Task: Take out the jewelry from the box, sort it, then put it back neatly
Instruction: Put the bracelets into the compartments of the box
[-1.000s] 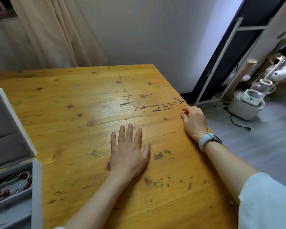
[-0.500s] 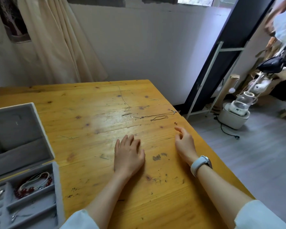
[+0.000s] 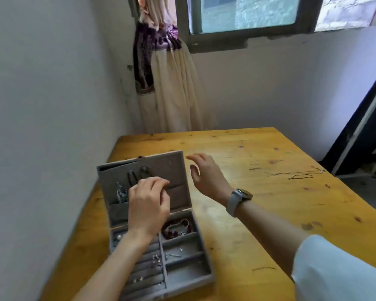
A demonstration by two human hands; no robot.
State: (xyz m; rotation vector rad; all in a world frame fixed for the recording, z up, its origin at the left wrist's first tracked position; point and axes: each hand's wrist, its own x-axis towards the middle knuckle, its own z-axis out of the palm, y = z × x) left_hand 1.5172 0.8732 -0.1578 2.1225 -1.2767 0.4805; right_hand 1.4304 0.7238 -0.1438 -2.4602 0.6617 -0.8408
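Two bare hands over grey velvet jewelry box (image 3: pixel 180 270) on pine table (image 3: pixel 258 224).

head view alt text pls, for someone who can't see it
A person's left hand reaches into the lid pocket of an open grey jewelry box on a wooden table, while the right hand hovers open beside the lid. A red bead bracelet lies in one compartment.

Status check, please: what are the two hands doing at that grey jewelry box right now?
Left hand curled inside the open jewelry box, at the lid pocket. Right hand open, hovering beside the lid. Thin chains already laid out on the table.
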